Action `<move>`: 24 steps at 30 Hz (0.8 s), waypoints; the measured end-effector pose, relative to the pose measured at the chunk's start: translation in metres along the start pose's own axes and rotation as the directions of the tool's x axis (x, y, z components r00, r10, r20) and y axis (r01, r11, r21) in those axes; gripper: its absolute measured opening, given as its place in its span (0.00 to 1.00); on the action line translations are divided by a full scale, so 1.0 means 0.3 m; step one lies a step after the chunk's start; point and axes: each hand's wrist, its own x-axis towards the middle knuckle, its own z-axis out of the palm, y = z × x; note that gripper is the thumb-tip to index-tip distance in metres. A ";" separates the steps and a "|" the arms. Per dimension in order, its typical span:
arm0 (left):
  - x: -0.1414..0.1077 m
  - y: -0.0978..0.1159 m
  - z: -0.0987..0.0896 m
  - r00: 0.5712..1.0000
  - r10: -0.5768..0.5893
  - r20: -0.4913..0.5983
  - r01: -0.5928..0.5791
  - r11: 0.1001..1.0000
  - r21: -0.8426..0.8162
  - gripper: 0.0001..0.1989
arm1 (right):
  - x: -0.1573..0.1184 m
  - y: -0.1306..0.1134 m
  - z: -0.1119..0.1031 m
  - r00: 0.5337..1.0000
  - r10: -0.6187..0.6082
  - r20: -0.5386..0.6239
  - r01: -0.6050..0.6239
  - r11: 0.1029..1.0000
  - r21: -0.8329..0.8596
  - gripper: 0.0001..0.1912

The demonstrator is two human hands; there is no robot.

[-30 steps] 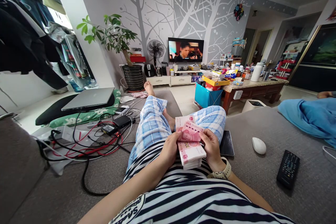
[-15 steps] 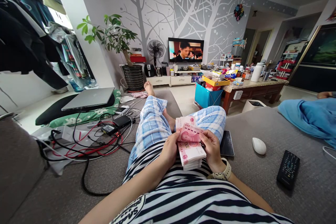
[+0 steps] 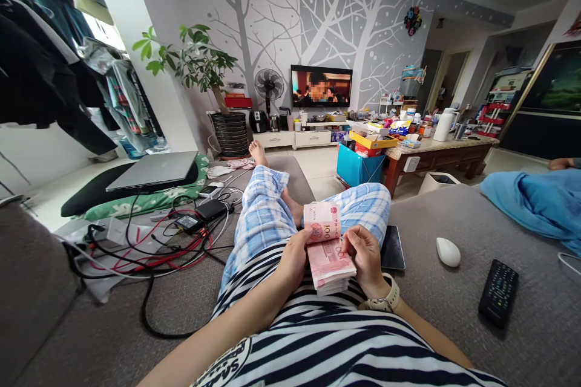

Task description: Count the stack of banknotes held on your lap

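A thick stack of red 100 banknotes (image 3: pixel 330 267) rests over my lap, bent across its middle. My left hand (image 3: pixel 294 259) is closed on the stack's left side, thumb on top at the fold. Beyond that thumb several notes stand folded up, the front banknote (image 3: pixel 321 222) showing its printed 100. At the right edge my right hand (image 3: pixel 367 259), with a pale watch (image 3: pixel 385 296) on the wrist, pinches the corner of the top note between thumb and forefinger. Its other fingers are curled. The undersides of both hands are partly hidden.
On the grey sofa to my right lie a dark tablet or phone (image 3: pixel 393 248), a white mouse (image 3: pixel 448 252) and a black remote (image 3: pixel 498 293). Tangled cables (image 3: pixel 181 248) and a laptop (image 3: pixel 154 170) are at left. A cluttered table (image 3: pixel 436 148) stands ahead; another person's arm shows far right.
The note that was held raised between both hands now lies with the folded-up notes beyond my left thumb. My right fingers have moved slightly left, to the corner of the note beneath.
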 end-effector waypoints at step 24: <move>-0.001 0.005 -0.003 0.999 -0.004 0.038 0.004 1.000 0.011 0.11 | 0.018 0.005 0.000 1.000 0.013 -0.012 -0.014 0.999 -0.042 0.15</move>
